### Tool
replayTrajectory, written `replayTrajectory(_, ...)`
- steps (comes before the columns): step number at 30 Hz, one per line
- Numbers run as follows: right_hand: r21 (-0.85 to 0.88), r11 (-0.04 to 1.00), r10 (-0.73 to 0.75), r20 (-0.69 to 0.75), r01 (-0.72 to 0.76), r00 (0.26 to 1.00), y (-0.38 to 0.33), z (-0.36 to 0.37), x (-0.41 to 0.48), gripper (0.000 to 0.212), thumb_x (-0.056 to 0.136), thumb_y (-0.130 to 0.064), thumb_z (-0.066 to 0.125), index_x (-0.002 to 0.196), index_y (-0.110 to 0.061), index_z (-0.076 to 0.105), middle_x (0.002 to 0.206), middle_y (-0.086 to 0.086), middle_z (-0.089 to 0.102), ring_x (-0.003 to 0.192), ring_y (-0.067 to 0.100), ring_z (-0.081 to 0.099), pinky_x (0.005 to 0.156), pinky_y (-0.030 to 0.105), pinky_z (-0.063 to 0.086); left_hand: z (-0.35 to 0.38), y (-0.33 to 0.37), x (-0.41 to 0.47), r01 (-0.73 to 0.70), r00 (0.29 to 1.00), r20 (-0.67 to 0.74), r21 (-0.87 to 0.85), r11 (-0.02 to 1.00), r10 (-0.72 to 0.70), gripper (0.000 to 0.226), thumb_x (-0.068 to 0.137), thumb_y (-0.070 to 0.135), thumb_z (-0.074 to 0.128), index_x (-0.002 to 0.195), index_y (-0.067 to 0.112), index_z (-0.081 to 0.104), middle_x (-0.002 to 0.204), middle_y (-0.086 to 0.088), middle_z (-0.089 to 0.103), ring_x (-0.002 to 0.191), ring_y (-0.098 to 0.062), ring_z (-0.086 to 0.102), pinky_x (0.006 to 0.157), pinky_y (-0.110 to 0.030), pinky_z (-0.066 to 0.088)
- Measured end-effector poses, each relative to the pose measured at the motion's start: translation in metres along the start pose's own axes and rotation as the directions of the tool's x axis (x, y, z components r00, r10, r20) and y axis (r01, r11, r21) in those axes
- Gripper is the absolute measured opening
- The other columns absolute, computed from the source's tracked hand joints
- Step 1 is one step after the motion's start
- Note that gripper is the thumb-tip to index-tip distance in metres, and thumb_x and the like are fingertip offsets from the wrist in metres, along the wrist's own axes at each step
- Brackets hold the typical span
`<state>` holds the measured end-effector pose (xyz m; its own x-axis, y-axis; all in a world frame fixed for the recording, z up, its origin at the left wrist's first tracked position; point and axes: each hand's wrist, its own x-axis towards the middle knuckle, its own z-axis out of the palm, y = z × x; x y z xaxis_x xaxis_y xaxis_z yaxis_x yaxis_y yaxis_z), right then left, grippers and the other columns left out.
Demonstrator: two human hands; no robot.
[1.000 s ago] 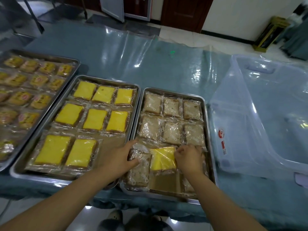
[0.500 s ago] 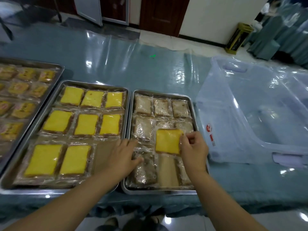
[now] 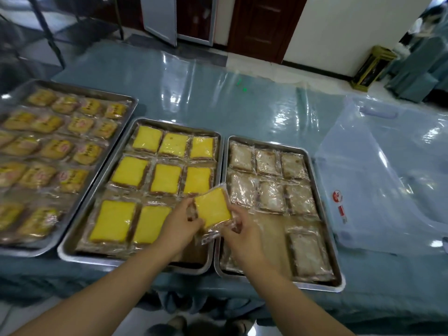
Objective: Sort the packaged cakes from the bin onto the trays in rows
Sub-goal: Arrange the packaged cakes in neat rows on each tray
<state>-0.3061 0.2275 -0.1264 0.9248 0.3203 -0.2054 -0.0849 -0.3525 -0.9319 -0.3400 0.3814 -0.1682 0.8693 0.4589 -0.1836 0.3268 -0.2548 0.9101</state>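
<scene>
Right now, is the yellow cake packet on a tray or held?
Held: left hand and right hand grip the packet, tilted, in midair.

Yellow cake packet (image 3: 212, 207) lifted
Raised off the right tray (image 3: 298, 284), now over the middle tray's (image 3: 97, 259) near right corner; left hand (image 3: 180, 224) has joined right hand (image 3: 242, 235) in gripping it.

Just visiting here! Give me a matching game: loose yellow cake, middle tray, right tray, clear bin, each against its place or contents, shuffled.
1. loose yellow cake
2. middle tray
3. right tray
4. clear bin

A. holds rows of pale brown cakes
B. stands at the far right of the table
C. gripped by the left hand and the right hand
D. holds rows of yellow cakes

Pairs: 1-C, 2-D, 3-A, 4-B.
</scene>
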Motion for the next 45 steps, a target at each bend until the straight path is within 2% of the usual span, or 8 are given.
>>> replayTrajectory(6, -0.167, 0.985, 0.052, -0.004, -0.052, 0.999, 0.013, 0.033, -0.006, 0.038, 0.08, -0.007, 0.07, 0.115, -0.021, 0.063, 0.064, -0.013, 0.053, 0.053, -0.007, 0.05, 0.049, 0.009, 0.039, -0.045, -0.038, 0.001, -0.193, 0.975, 0.007, 0.536, 0.822, 0.224, 0.05, 0.08, 0.018, 0.064, 0.128, 0.029, 0.054, 0.13, 0.004, 0.057, 0.117, -0.018, 0.049, 0.096, -0.031, 0.04)
replayTrajectory(14, -0.738, 0.624, -0.116, 0.239, 0.258, 0.964, 0.016, 0.043, -0.014, 0.042, 0.089, -0.038, 0.058, 0.13, -0.033, 0.053, 0.109, -0.003, 0.063, 0.1, 0.013, 0.053, 0.076, 0.024, 0.043, -0.084, -0.079, 0.01, -0.206, 0.978, 0.207, 0.907, 0.368, 0.037, 0.083, 0.081, 0.076, 0.024, 0.135, 0.037, -0.025, 0.145, -0.005, -0.031, 0.134, -0.028, -0.034, 0.101, -0.056, -0.025)
replayTrajectory(21, -0.863, 0.216, -0.352, 0.367, 0.456, 0.861, 0.01, 0.052, -0.001, 0.03, 0.07, -0.039, 0.077, 0.094, -0.021, 0.073, 0.095, 0.004, 0.065, 0.091, 0.025, 0.061, 0.074, 0.034, 0.053, -0.093, -0.083, 0.013, -0.246, 0.965, 0.261, 0.917, 0.315, -0.005, 0.08, 0.081, 0.076, 0.012, 0.132, 0.035, -0.035, 0.146, -0.008, -0.035, 0.129, -0.032, -0.039, 0.099, -0.059, -0.025)
replayTrajectory(23, -0.858, 0.112, -0.24, 0.465, 0.5, 0.852, 0.014, 0.057, 0.005, 0.057, 0.086, -0.043, 0.061, 0.135, -0.016, 0.048, 0.143, 0.014, 0.041, 0.131, 0.038, 0.039, 0.108, 0.049, 0.031, -0.093, -0.084, 0.014, -0.248, 0.965, 0.261, 0.918, 0.311, -0.001, 0.079, 0.08, 0.076, 0.01, 0.132, 0.035, -0.035, 0.146, -0.009, -0.036, 0.128, -0.032, -0.04, 0.096, -0.059, -0.028)
replayTrajectory(25, -0.856, 0.064, -0.086, 0.507, 0.513, 0.857, 0.021, 0.06, 0.013, 0.073, 0.096, -0.052, 0.031, 0.149, -0.011, 0.0, 0.151, 0.015, -0.015, 0.142, 0.037, -0.011, 0.112, 0.049, -0.011, -0.095, -0.085, 0.015, -0.256, 0.964, 0.267, 0.919, 0.299, 0.005, 0.079, 0.078, 0.077, 0.006, 0.132, 0.035, -0.034, 0.146, -0.009, -0.035, 0.129, -0.032, -0.039, 0.096, -0.06, -0.029)
replayTrajectory(29, -0.864, -0.042, 0.032, 0.5, 0.501, 0.865, 0.028, 0.067, 0.024, 0.081, 0.091, -0.065, 0.009, 0.14, -0.01, -0.025, 0.146, 0.019, -0.032, 0.137, 0.036, -0.029, 0.112, 0.05, -0.018, -0.101, -0.087, 0.015, -0.284, 0.953, 0.304, 0.906, 0.315, -0.015, 0.081, 0.063, 0.075, -0.025, 0.133, 0.035, -0.034, 0.148, -0.01, -0.034, 0.13, -0.032, -0.038, 0.101, -0.061, -0.023)
replayTrajectory(38, -0.863, -0.117, 0.087, 0.484, 0.491, 0.871, 0.034, 0.074, 0.03, 0.085, 0.086, -0.069, 0.002, 0.137, -0.009, -0.029, 0.145, 0.023, -0.034, 0.134, 0.04, -0.032, 0.108, 0.06, -0.016, -0.102, -0.088, 0.015, -0.307, 0.943, 0.332, 0.89, 0.337, -0.018, 0.09, 0.053, 0.073, -0.04, 0.134, 0.034, -0.033, 0.146, -0.01, -0.036, 0.131, -0.031, -0.039, 0.098, -0.059, -0.028)
replayTrajectory(45, -0.862, 0.049, -0.055, 0.502, 0.505, 0.863, 0.024, 0.06, 0.023, 0.078, 0.092, -0.063, 0.016, 0.149, -0.012, -0.002, 0.156, 0.015, -0.011, 0.143, 0.034, -0.014, 0.112, 0.058, -0.011, -0.096, -0.089, 0.014, -0.279, 0.957, 0.289, 0.904, 0.325, 0.017, 0.072, 0.088, 0.066, 0.015, 0.136, 0.033, -0.028, 0.152, -0.008, -0.027, 0.132, -0.027, -0.037, 0.102, -0.055, -0.026)
